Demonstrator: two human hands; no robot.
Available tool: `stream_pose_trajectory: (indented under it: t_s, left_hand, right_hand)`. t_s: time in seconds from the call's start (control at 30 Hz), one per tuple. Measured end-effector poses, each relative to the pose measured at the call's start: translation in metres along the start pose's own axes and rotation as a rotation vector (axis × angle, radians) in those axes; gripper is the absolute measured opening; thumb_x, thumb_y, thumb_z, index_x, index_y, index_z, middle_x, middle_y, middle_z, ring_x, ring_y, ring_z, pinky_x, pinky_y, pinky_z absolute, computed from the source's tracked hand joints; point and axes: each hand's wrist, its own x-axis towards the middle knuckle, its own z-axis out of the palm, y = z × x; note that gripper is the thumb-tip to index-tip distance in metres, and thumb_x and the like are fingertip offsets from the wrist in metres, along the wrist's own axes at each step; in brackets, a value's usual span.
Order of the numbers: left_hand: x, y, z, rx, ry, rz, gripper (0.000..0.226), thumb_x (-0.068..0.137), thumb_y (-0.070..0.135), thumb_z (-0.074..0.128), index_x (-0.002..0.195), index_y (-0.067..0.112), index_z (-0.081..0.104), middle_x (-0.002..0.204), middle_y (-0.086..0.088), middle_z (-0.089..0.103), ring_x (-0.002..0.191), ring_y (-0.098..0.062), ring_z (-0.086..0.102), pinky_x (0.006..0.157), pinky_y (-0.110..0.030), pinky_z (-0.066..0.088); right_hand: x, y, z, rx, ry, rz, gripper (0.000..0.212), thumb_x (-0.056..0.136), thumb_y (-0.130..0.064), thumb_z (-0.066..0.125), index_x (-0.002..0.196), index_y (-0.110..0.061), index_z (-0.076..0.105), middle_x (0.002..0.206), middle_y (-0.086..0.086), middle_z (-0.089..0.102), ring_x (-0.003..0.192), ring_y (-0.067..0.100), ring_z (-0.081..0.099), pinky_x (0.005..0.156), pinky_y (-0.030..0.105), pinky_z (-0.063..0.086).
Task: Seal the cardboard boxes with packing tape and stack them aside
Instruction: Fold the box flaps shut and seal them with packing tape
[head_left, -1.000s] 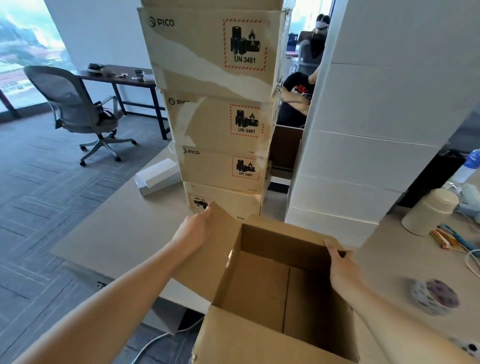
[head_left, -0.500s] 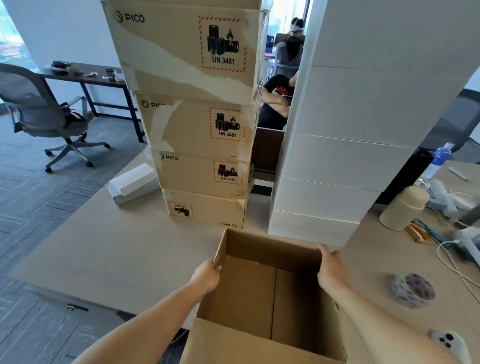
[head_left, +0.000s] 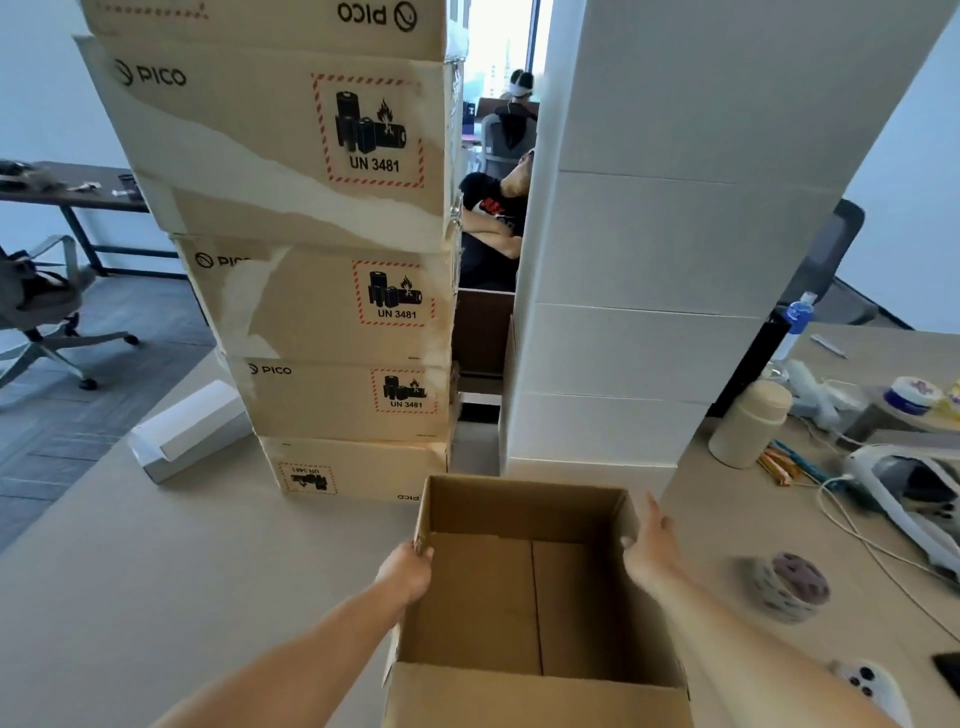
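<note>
Hands: left hand (head_left: 408, 571) and right hand (head_left: 649, 551) each grip a wall of the one open box (head_left: 530, 597).
PICO boxes (head_left: 332, 306): five stacked, 11 o'clock.
Tape roll (head_left: 789, 587): one, 3 o'clock.

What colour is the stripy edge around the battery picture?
Red, around the battery label on the stacked boxes; head view shows it.

Bright, even daylight; window (head_left: 501, 36) beyond open box (head_left: 483, 597) blown out. Box interior shaded. Tape roll (head_left: 789, 587) right of it motion-smeared. Fisheye bending at edges.
</note>
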Motion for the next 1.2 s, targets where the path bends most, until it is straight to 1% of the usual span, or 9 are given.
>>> stream_pose_trajectory:
  t_s: [0.17, 0.3, 0.37, 0.43, 0.6, 0.87, 1.03, 1.1, 1.2]
  left_hand:
    - [-0.006, 0.035, -0.027, 0.339, -0.13, 0.019, 0.029, 0.106, 0.026, 0.043, 0.123, 0.006, 0.054, 0.12, -0.01, 0.06, 0.106, -0.022, 0.059, 0.097, -0.04, 0.051]
    - [-0.034, 0.103, -0.054, 0.556, -0.174, 0.005, 0.053, 0.104, 0.031, 0.046, 0.148, 0.003, 0.035, 0.155, -0.021, 0.035, 0.139, -0.038, 0.041, 0.111, -0.046, 0.041]
    - [-0.054, 0.149, -0.064, 0.642, -0.225, 0.027, 0.06, 0.102, 0.04, 0.047, 0.149, 0.005, 0.035, 0.153, -0.019, 0.039, 0.134, -0.035, 0.049, 0.108, -0.043, 0.046]
    - [-0.076, 0.198, -0.074, 0.693, -0.236, 0.087, 0.068, 0.098, 0.051, 0.05, 0.148, 0.007, 0.037, 0.15, -0.018, 0.044, 0.13, -0.034, 0.053, 0.106, -0.044, 0.047]
    - [-0.157, 0.325, -0.103, 0.715, -0.231, 0.299, 0.07, 0.1, 0.05, 0.047, 0.156, 0.017, 0.021, 0.16, -0.006, 0.03, 0.139, -0.038, 0.041, 0.116, -0.052, 0.033]
    - [-0.317, 0.487, -0.17, 0.724, -0.034, 0.636, 0.07, 0.096, 0.053, 0.055, 0.153, 0.02, 0.03, 0.154, -0.006, 0.042, 0.124, -0.037, 0.057, 0.106, -0.048, 0.043]
    - [-0.383, 0.547, -0.198, 0.53, 0.195, 0.917, 0.054, 0.095, 0.047, 0.059, 0.137, 0.013, 0.052, 0.121, -0.005, 0.068, 0.09, -0.026, 0.072, 0.087, -0.04, 0.057]
    - [-0.388, 0.569, -0.201, 0.446, 0.302, 1.027, 0.041, 0.097, 0.041, 0.06, 0.125, 0.011, 0.06, 0.105, -0.003, 0.071, 0.086, -0.025, 0.073, 0.079, -0.035, 0.058]
    - [-0.372, 0.598, -0.199, 0.365, 0.581, 1.133, 0.032, 0.097, 0.034, 0.061, 0.113, 0.006, 0.065, 0.103, -0.006, 0.072, 0.083, -0.024, 0.07, 0.077, -0.034, 0.058]
  right_hand:
    - [-0.01, -0.011, -0.026, -0.208, -0.318, -0.016, 0.079, 0.097, -0.017, 0.057, 0.157, -0.016, 0.005, 0.163, 0.009, 0.009, 0.146, 0.029, 0.023, 0.115, 0.035, 0.025]
    - [-0.005, -0.051, -0.07, -0.39, -0.542, -0.064, 0.068, 0.097, -0.033, 0.058, 0.153, -0.013, 0.026, 0.156, 0.005, 0.03, 0.141, 0.023, 0.034, 0.113, 0.033, 0.033]
    - [-0.002, -0.082, -0.1, -0.441, -0.574, -0.109, 0.063, 0.093, -0.042, 0.06, 0.148, -0.019, 0.038, 0.142, 0.004, 0.048, 0.118, 0.019, 0.056, 0.09, 0.029, 0.05]
    - [-0.005, -0.12, -0.14, -0.475, -0.552, -0.202, 0.061, 0.092, -0.043, 0.06, 0.146, -0.022, 0.039, 0.135, 0.006, 0.054, 0.092, 0.016, 0.059, 0.072, 0.025, 0.046]
    - [-0.039, -0.219, -0.258, -0.697, -0.383, -0.442, 0.06, 0.094, -0.051, 0.054, 0.147, -0.028, 0.036, 0.145, -0.008, 0.047, 0.128, 0.017, 0.048, 0.104, 0.031, 0.035]
    - [-0.09, -0.325, -0.426, -0.663, -0.008, -0.726, 0.048, 0.093, -0.052, 0.055, 0.134, -0.028, 0.049, 0.123, 0.001, 0.064, 0.099, 0.017, 0.067, 0.097, 0.037, 0.049]
    - [-0.107, -0.374, -0.493, -0.39, 0.28, -0.921, 0.019, 0.098, -0.034, 0.054, 0.111, -0.024, 0.063, 0.105, -0.005, 0.07, 0.082, 0.012, 0.07, 0.074, 0.028, 0.055]
    - [-0.102, -0.388, -0.514, -0.347, 0.415, -0.962, 0.015, 0.098, -0.03, 0.053, 0.105, -0.024, 0.065, 0.104, -0.006, 0.071, 0.087, 0.015, 0.069, 0.074, 0.029, 0.054]
    - [-0.081, -0.398, -0.542, -0.404, 0.604, -0.965, 0.023, 0.098, -0.027, 0.051, 0.111, -0.016, 0.067, 0.115, 0.001, 0.064, 0.105, 0.022, 0.06, 0.092, 0.035, 0.05]
